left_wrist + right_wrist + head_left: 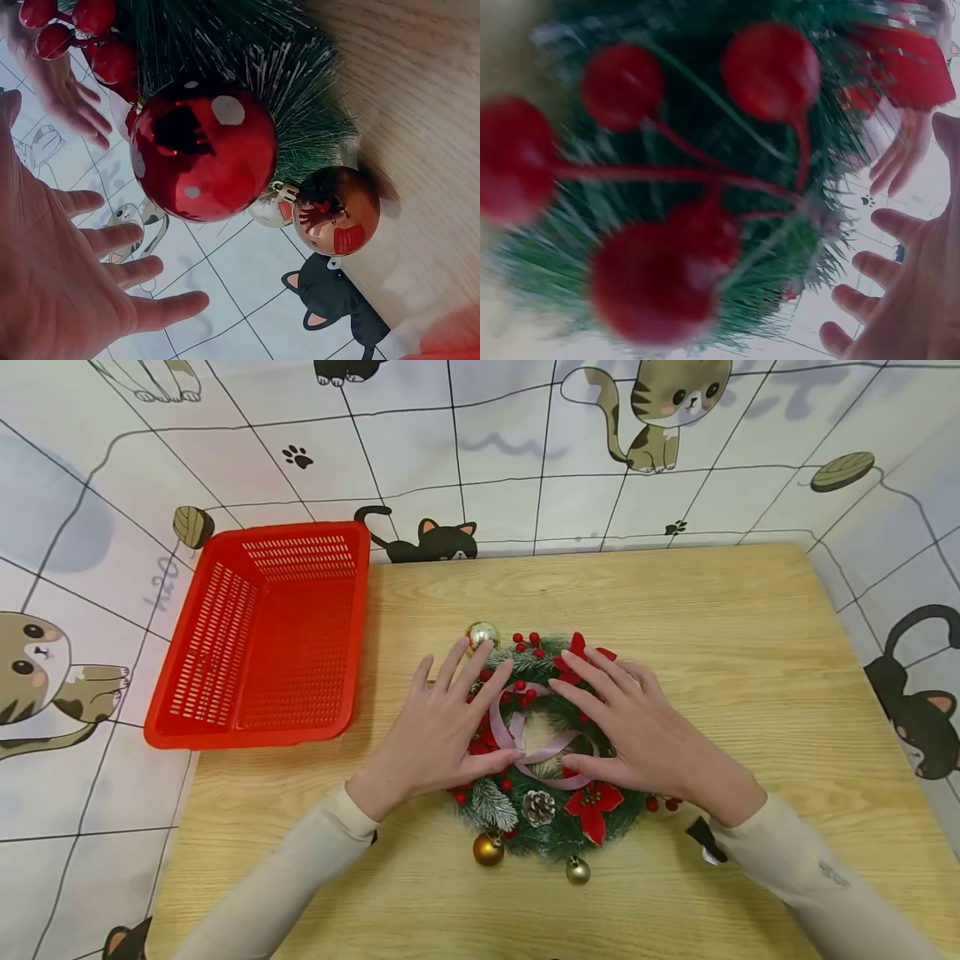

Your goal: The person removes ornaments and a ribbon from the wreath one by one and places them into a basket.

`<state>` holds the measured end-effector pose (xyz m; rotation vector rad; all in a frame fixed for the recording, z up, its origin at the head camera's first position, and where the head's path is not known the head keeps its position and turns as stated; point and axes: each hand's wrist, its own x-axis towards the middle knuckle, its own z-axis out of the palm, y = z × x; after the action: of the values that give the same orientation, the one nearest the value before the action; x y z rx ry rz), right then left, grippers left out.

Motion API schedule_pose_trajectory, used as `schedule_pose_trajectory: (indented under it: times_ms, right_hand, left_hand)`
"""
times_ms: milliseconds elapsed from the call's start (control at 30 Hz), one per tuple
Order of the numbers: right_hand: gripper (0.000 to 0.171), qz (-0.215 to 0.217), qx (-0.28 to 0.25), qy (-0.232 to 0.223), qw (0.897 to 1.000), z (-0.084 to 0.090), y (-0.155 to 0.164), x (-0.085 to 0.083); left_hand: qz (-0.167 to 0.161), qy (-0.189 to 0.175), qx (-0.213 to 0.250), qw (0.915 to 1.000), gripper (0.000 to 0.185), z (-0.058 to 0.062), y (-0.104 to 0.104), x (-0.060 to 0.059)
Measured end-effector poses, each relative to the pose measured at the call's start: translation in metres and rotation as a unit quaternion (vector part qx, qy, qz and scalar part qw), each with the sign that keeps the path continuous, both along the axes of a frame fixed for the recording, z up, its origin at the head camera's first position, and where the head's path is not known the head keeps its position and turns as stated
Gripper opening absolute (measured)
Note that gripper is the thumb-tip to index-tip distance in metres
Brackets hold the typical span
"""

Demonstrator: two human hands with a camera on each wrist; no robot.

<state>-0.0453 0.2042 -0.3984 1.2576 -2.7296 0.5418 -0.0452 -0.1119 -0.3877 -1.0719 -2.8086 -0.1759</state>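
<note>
Both hands lie over a Christmas wreath (551, 814) near the front middle of a wooden table (750, 635). Left hand (442, 727): fingers straight and spread, palm down on the wreath's left arc, fingertips reaching toward a gold bauble (482, 633) at the upper left rim; it grasps nothing. Right hand (637, 727): likewise flat and spread on the right arc, fingers pointing inward and up across the ring, thumb low near the hollow centre; nothing is gripped.

Wreath: green needle sprays, some frosted white, lying flat on the table. A pale pink ribbon (517, 739) loops across the central opening between the two hands. Red berries (525, 639) sit at the top edge, a red poinsettia (592, 806) and a pine cone (538, 807) on the near arc, and two further gold baubles (488, 849) hang at the near rim.

Left wrist view: open palm (52, 285) beside a glossy red bauble (202, 150) and a bronze one (336, 211), needles behind. Right wrist view: blurred berry cluster (656, 195) close to the lens, fingers (870, 270) extended at the right edge.

Surroundings: a red slotted basket (262, 627) stands well apart at the table's left rear corner, partly overhanging the edge. A cat-patterned backdrop (675, 410) encloses the table.
</note>
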Motion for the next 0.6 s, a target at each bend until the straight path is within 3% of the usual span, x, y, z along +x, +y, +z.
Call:
schedule_pose_trajectory:
  times_ms: [233,600]
  right_hand:
    - [0.087,-0.008,0.005,-0.025,1.000,-0.014,0.009,0.010]
    - [0.073,-0.003,-0.002,-0.023,1.000,-0.027,0.018,0.017]
  left_hand:
    - [0.005,-0.011,0.002,0.9999,0.105,-0.002,0.001,0.001]
    - [0.019,-0.013,-0.007,0.9997,0.103,-0.013,-0.005,0.006]
